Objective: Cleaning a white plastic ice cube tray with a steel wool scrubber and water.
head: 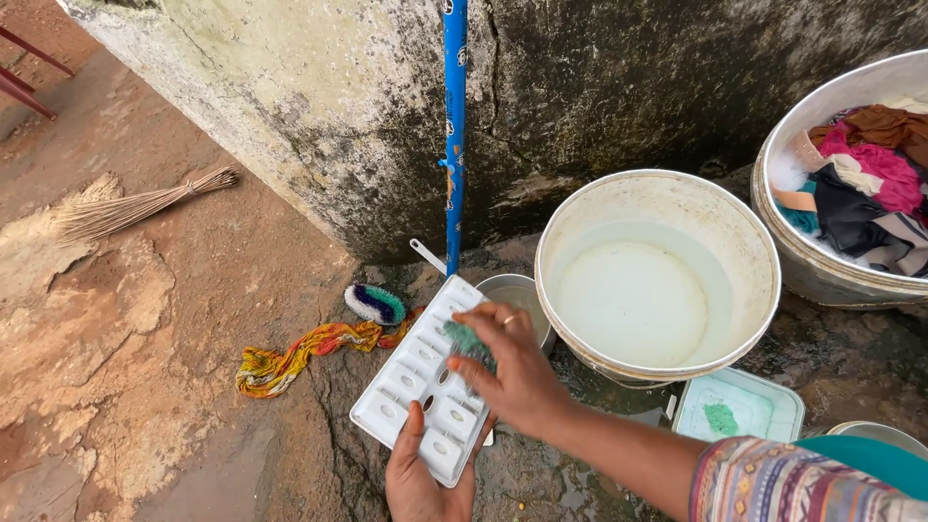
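Note:
A white plastic ice cube tray [411,382] is tilted over the wet ground, its compartments facing up. My left hand [418,478] grips its near edge from below, thumb on top. My right hand [512,372] presses a green scrub pad [470,340] against the tray's upper right part. A ring shows on one finger of that hand.
A white bucket of water [657,275] stands to the right, with a small metal pot [517,295] beside it. A green soap dish [739,406], a basin of clothes [851,193], a scrub brush [375,304], a coloured rag [309,350], a blue pipe [453,135] and a broom [135,208] are around.

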